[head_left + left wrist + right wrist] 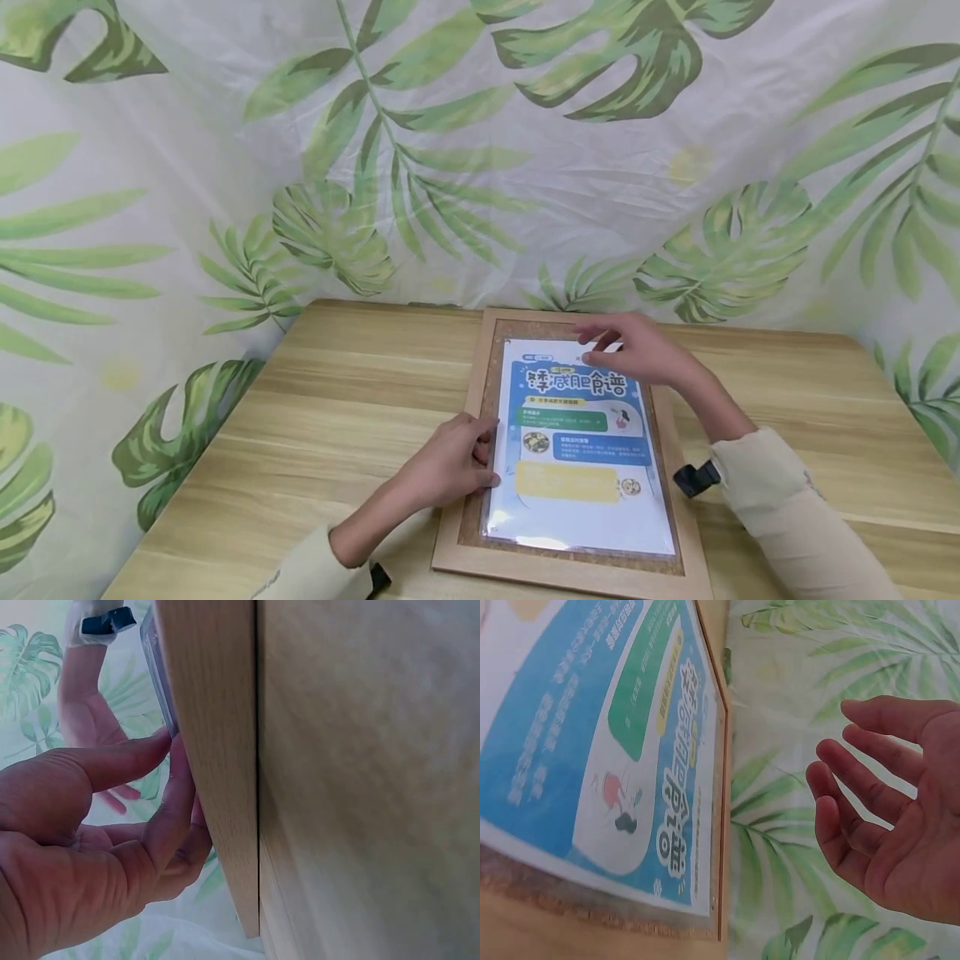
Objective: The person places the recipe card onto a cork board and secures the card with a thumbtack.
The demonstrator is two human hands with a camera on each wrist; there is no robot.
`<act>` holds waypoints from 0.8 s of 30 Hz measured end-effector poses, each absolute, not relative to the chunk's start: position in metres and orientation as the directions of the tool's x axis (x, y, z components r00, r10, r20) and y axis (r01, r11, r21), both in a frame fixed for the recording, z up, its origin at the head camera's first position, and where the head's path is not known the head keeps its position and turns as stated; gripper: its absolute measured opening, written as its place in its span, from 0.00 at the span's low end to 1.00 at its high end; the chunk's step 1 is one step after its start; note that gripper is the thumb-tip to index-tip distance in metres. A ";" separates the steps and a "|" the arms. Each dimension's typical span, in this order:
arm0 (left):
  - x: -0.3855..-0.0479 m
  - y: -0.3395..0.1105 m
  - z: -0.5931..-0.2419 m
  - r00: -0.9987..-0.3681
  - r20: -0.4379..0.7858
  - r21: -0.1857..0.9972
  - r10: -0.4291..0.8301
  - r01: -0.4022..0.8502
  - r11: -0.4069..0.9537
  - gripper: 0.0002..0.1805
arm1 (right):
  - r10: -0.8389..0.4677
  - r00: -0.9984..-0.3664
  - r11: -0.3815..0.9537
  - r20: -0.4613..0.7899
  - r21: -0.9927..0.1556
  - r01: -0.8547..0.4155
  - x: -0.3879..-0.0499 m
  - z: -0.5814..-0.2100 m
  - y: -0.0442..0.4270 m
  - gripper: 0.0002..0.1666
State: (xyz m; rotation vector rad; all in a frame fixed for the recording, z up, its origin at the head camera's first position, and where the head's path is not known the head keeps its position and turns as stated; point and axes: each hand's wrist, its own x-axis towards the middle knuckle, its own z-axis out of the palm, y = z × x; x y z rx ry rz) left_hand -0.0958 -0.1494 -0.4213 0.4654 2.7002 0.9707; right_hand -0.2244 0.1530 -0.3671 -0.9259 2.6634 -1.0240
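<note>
A colourful printed poster (577, 521) in a clear, glossy sheet lies on a cork board (480, 500) with a light wooden frame (570, 575). My left hand (453, 462) rests at the poster's left edge, thumb and fingertips touching there and set apart from each other. The left wrist view shows that hand (97, 832) beside the side of the frame (210, 735). Above the poster's top right part hovers my right hand (637, 346), fingers loosely bent. In the right wrist view this hand (900, 802) holds nothing and is apart from the poster (592, 750).
The board lies on a wood-grain table (337, 400), its far end near the table's back edge. A pale leaf-patterned cloth (450, 125) hangs behind and around the table. Dark straps with small devices (697, 479) sit at the wrists.
</note>
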 end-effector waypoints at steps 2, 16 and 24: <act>-0.095 -0.150 -0.421 -0.919 -0.108 0.652 0.378 0.222 0.725 0.32 | -0.599 -0.796 0.571 0.089 -0.650 -0.502 -0.220 -0.366 0.161 0.26; -0.087 -0.151 -0.420 -0.919 -0.117 0.659 0.376 0.211 0.722 0.35 | -0.535 -0.838 0.608 0.106 -0.641 -0.469 -0.179 -0.362 0.207 0.23; -0.085 -0.150 -0.422 -0.922 -0.132 0.680 0.365 0.184 0.710 0.37 | -0.483 -0.872 0.653 0.077 -0.632 -0.417 -0.166 -0.373 0.233 0.22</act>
